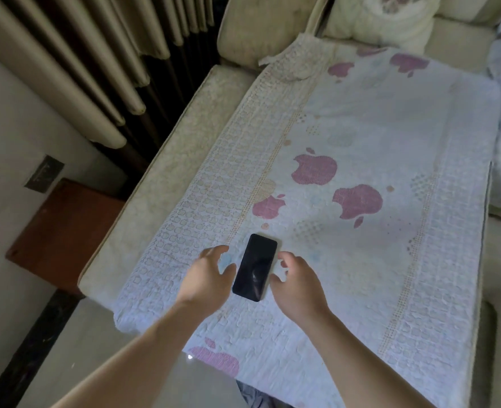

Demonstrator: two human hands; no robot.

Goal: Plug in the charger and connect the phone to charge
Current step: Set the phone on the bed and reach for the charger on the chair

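Observation:
A black phone lies screen up, dark, on the pale apple-print cover of the sofa seat. My left hand hovers just left of the phone, fingers spread, holding nothing. My right hand hovers just right of it, fingers curled and apart, also holding nothing. Neither hand touches the phone. A dark wall socket plate sits low on the wall at the left. No charger or cable is in view.
A brown wooden side table stands between the wall and the sofa arm. Beige curtains hang at the upper left. Cushions rest against the sofa back. Pale floor shows at the bottom left.

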